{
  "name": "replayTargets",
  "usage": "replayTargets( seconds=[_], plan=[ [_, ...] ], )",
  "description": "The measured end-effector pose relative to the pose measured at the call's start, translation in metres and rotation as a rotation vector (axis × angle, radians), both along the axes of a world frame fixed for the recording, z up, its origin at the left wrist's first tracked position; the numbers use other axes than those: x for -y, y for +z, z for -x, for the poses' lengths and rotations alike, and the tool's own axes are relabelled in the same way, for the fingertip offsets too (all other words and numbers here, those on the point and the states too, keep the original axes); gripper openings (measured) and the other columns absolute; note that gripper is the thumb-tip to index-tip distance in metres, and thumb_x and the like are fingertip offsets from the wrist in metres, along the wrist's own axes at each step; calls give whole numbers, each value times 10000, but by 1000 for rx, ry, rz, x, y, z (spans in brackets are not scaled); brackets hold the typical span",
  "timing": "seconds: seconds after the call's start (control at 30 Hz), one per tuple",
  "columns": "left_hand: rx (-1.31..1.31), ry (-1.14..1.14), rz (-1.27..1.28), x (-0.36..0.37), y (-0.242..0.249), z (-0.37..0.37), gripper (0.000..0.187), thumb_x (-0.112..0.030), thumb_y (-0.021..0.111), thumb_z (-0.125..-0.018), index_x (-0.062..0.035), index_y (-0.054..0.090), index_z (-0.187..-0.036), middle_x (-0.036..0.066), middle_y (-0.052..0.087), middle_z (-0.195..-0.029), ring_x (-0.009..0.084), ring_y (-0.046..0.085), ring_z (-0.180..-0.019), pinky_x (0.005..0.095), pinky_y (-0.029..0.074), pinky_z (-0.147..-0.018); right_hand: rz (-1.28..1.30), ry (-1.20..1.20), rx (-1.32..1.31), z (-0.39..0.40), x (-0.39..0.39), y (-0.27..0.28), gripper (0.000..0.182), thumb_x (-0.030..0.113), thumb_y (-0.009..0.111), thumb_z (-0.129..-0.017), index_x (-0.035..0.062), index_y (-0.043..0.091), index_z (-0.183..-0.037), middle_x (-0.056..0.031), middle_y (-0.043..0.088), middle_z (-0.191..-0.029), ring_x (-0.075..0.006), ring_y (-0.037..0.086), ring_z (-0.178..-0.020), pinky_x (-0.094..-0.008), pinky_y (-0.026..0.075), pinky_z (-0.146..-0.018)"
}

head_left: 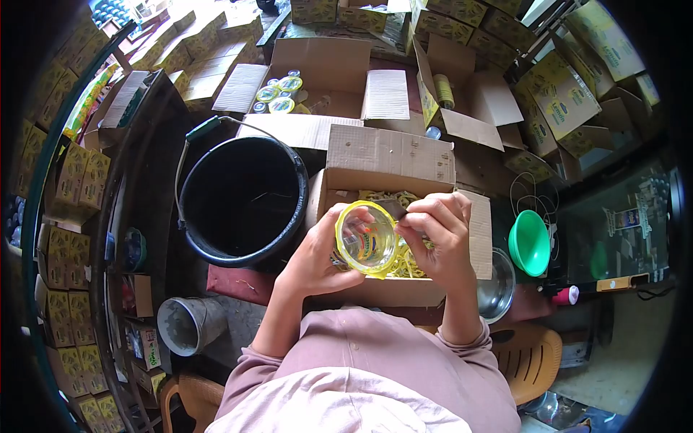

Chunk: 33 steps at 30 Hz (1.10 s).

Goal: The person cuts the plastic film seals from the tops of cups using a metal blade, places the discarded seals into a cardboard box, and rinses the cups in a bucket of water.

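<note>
My left hand (312,258) is wrapped round a clear plastic cup (369,249) with a yellow rim and a printed label, its round end tilted up toward me. Between the thumb and fingers of my right hand (444,234) is a small dark flat blade (392,208), its end right at the cup's upper right rim. Both hands are over an open cardboard box (390,155), where thin yellow plastic strips (410,264) lie in a tangle.
A black bucket (191,224) with a wire handle stands left of the box. Behind it, an open carton (317,58) holds several yellow-rimmed cups (281,105). On the right are a green bowl (529,244) and a clear basin (498,285). A grey bucket (191,326) sits lower left.
</note>
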<state>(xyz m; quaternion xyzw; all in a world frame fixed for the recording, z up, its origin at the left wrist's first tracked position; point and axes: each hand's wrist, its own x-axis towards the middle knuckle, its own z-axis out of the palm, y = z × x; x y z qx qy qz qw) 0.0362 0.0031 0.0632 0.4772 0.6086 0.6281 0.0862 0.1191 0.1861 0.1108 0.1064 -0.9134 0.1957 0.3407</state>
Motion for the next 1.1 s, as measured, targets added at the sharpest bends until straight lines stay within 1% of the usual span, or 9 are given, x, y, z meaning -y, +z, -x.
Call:
replayTargets(
  seconds=[0.23,0.27,0.4,0.5,0.57,0.67,0.8,1.0,1.1],
  plan=[
    [75,-44,-35,2,3,2,613,-111,712,-600,10,442,-1137,104,511,-1022,195,542,-910,291,440,-817,6,-43,-37,11,-2,-2,119,124,707,-685,92,598,-721,11,584,-796,-164,536,-790,-343,322,-775],
    [93,-56,-41,2,3,2,621,-139,717,-593,23,450,-1129,109,515,-1017,192,547,-909,288,439,-816,4,-57,-44,13,-3,-2,119,123,707,-686,91,598,-722,11,583,-796,-165,536,-792,-343,321,-778],
    [242,-153,-113,4,-1,3,629,-174,711,-586,38,458,-1122,114,520,-1020,181,550,-907,284,440,-811,-1,-115,-63,20,-8,-3,113,119,703,-693,88,602,-730,8,582,-797,-169,539,-800,-340,316,-789],
    [255,-165,-151,4,-4,6,633,-160,703,-586,39,448,-1131,115,523,-1024,177,552,-887,280,444,-803,-11,-152,-30,25,-14,-7,90,122,696,-706,88,617,-729,7,587,-802,-176,538,-806,-344,312,-795],
    [227,-136,-121,4,-5,9,635,-150,693,-588,35,440,-1140,116,525,-1034,173,552,-876,279,446,-798,-6,-163,6,27,-19,-14,84,125,698,-704,93,622,-724,7,589,-803,-178,537,-808,-348,310,-801],
    [223,-113,-121,5,-11,14,637,-135,680,-591,28,430,-1153,118,528,-1047,167,551,-874,280,448,-795,67,-197,75,28,-26,-30,105,144,716,-671,112,622,-704,15,587,-807,-177,527,-843,-363,303,-834],
    [250,-82,-134,4,-19,19,643,-125,665,-601,12,418,-1179,122,529,-1053,162,552,-885,278,451,-789,28,-298,170,31,-27,-41,193,200,761,-591,139,608,-693,24,577,-817,-169,506,-905,-386,275,-898],
    [272,-71,-141,1,-25,30,650,-118,653,-606,5,407,-1194,122,525,-1063,154,551,-886,266,452,-775,106,-322,197,31,-27,-42,231,220,783,-576,139,595,-683,17,571,-812,-176,515,-878,-369,283,-890],
    [276,-56,-148,-2,-27,37,646,-115,650,-609,11,405,-1194,123,522,-1071,153,549,-884,263,453,-767,210,-405,218,34,-34,-58,225,224,781,-589,138,587,-664,6,565,-784,-180,527,-827,-350,303,-860]
  ],
)
